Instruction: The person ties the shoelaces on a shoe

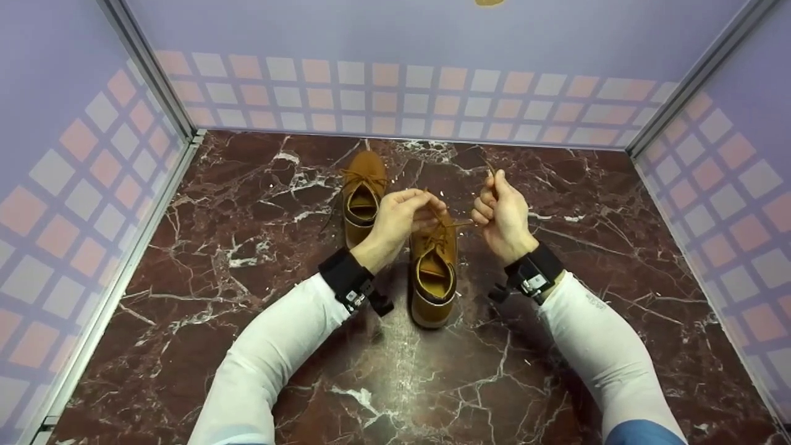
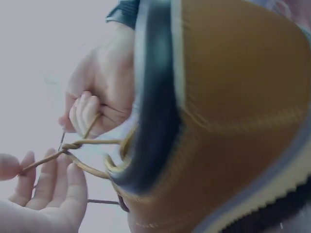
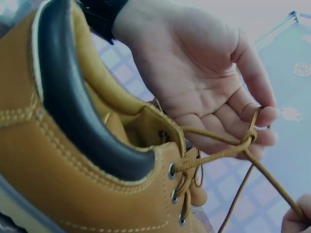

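Observation:
A tan lace-up shoe with a dark padded collar stands on the floor, toe pointing away from me. My left hand is over its front part and pinches one end of its lace between thumb and forefinger. To the right of the shoe, my right hand grips the other lace end in curled fingers. Between the hands, the brown laces cross and loop round each other just off the eyelets, as the right wrist view shows. Only the fingertips of the right hand appear there.
The matching tan shoe stands to the left and a little farther off, partly behind my left hand. Purple panels with a checked band enclose the dark red marble-patterned floor on three sides.

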Action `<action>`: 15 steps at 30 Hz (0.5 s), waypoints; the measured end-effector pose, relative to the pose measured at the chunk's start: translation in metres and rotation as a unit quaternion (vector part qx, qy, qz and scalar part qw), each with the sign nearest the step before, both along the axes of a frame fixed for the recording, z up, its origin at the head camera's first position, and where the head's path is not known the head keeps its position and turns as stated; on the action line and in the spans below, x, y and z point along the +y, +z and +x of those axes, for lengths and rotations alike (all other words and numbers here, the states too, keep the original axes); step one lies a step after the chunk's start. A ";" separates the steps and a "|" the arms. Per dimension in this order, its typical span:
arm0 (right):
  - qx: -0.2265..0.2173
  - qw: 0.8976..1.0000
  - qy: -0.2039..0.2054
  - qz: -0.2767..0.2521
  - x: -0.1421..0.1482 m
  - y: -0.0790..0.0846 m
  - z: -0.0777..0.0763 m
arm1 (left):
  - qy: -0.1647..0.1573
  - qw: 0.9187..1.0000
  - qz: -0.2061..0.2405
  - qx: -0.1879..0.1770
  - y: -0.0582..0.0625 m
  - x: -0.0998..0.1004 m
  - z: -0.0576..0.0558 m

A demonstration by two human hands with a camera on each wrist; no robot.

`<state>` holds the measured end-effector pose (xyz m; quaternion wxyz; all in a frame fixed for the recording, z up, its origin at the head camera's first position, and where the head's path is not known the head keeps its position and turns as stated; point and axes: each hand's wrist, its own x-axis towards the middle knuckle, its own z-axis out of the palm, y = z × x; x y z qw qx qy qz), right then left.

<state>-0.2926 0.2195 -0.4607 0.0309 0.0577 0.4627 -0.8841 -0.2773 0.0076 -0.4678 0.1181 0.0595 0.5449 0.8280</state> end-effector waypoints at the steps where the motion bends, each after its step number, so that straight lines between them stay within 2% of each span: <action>1: 0.001 1.000 -0.004 0.005 0.000 0.000 0.001 | 0.006 1.000 0.020 -0.009 0.002 -0.001 -0.001; 6: 0.007 1.000 -0.006 0.008 0.000 0.002 0.004 | 0.035 0.992 0.112 -0.037 0.011 -0.007 -0.004; 9: 0.011 1.000 -0.003 -0.004 0.001 0.005 0.004 | 0.056 0.986 0.148 -0.044 0.014 -0.011 -0.006; 12: 0.019 1.000 -0.006 -0.012 0.003 0.010 0.005 | 0.071 0.983 0.161 -0.049 0.015 -0.014 -0.007; 15: 0.033 0.999 -0.006 -0.021 0.008 0.015 0.006 | 0.072 0.985 0.151 -0.051 0.015 -0.017 -0.005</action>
